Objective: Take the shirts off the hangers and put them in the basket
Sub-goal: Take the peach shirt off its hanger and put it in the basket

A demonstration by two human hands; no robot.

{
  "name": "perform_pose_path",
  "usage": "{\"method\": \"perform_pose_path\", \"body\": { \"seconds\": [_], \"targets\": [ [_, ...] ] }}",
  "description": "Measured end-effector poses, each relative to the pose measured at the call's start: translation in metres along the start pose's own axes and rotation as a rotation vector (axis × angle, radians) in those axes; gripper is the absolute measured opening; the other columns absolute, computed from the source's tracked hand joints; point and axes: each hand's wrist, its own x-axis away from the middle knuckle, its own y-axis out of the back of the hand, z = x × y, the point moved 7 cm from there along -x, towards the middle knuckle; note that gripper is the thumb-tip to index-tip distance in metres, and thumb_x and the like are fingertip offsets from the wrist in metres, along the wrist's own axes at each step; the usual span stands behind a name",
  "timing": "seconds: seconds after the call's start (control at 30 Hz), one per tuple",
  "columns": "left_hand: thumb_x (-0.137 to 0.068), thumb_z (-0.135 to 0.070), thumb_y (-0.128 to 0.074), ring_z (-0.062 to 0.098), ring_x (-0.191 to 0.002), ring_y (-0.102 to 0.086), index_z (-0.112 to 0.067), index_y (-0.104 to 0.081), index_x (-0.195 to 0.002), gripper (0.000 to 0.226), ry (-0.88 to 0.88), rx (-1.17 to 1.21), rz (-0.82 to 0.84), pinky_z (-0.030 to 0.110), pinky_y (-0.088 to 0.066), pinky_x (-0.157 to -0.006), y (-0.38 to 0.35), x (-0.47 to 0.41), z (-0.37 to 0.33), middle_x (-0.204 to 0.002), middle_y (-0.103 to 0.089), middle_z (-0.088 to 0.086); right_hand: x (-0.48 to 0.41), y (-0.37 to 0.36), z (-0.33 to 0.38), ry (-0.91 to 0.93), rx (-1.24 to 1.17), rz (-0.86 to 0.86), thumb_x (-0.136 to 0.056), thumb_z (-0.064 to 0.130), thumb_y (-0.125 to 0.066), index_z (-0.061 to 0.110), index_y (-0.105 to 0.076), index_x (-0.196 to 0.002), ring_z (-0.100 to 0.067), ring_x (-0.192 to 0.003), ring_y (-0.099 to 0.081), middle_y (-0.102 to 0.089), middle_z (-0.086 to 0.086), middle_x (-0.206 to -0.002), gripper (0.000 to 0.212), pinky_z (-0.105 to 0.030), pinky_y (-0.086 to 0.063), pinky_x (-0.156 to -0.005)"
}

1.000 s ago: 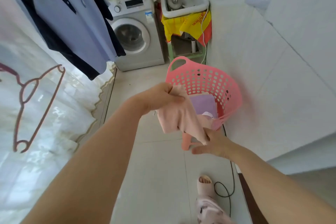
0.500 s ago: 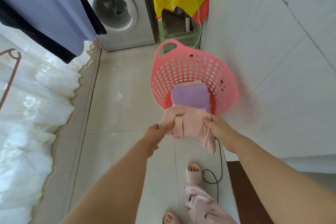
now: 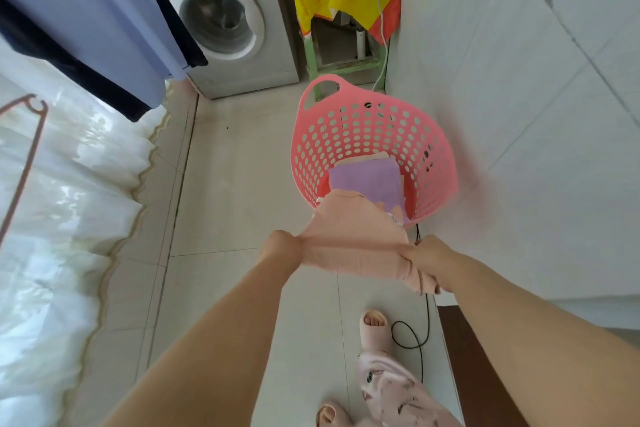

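Since half a second ago my hands went further apart; the pink shirt [image 3: 349, 243] was bunched then and is now pulled flat between them; its far edge now lies over the near rim of the pink basket [image 3: 441, 163]. The floor [image 3: 235, 184] is of pale tiles; a white tiled wall [image 3: 519, 80] stands at the right; a grey washing machine [image 3: 225, 21] is at the far end; a blue and dark polo shirt [image 3: 104, 10] hangs at the upper left; a white curtain [image 3: 69, 218] runs along the left. A folded purple cloth [image 3: 367, 180] lies inside the basket. The fingers of my left hand [image 3: 280, 248] are curled on the left edge of the pink shirt; my right hand [image 3: 427, 258] clutches its bunched right end; the shirt hangs above the floor.
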Motion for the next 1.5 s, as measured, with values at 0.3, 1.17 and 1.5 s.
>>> {"method": "perform_pose_path", "body": {
  "seconds": [0.3, 1.17, 1.5],
  "targets": [
    [-0.081, -0.034, -0.073, 0.013, -0.066, -0.049, -0.015, -0.058, -0.082, 0.024, 0.190, 0.285, 0.387, 0.027, -0.048, -0.065, -0.014, 0.013, -0.003, -0.077, -0.056, -0.003, -0.014, -0.017, -0.021, -0.289, -0.367, 0.151, -0.083, 0.042, -0.067, 0.005, -0.061, -0.116, -0.024, -0.075, -0.060, -0.067, -0.012, -0.092, 0.049, -0.030, -0.047, -0.063],
    [-0.068, -0.013, -0.060, 0.035, -0.100, -0.063, -0.005, -0.054, -0.119, 0.052, -0.050, 0.312, 0.302, 0.048, -0.056, -0.086, 0.007, -0.108, -0.165, -0.114, -0.063, 0.016, -0.131, 0.108, 0.115, -0.038, 0.185, -0.161, -0.076, 0.014, -0.055, 0.007, -0.061, -0.105, -0.026, -0.085, -0.061, -0.065, -0.011, -0.099, 0.030, -0.029, -0.044, -0.069],
    [-0.083, -0.006, -0.052, 0.031, -0.091, -0.068, -0.009, -0.056, -0.099, 0.016, 0.101, 0.169, 0.271, 0.034, -0.051, -0.068, -0.031, -0.133, -0.098, -0.101, -0.069, 0.016, -0.136, 0.063, 0.066, -0.142, 0.342, -0.055, -0.090, 0.018, -0.052, 0.002, -0.068, -0.097, -0.026, -0.091, -0.066, -0.068, -0.009, -0.091, 0.024, -0.031, -0.051, -0.076]
  ]
}}
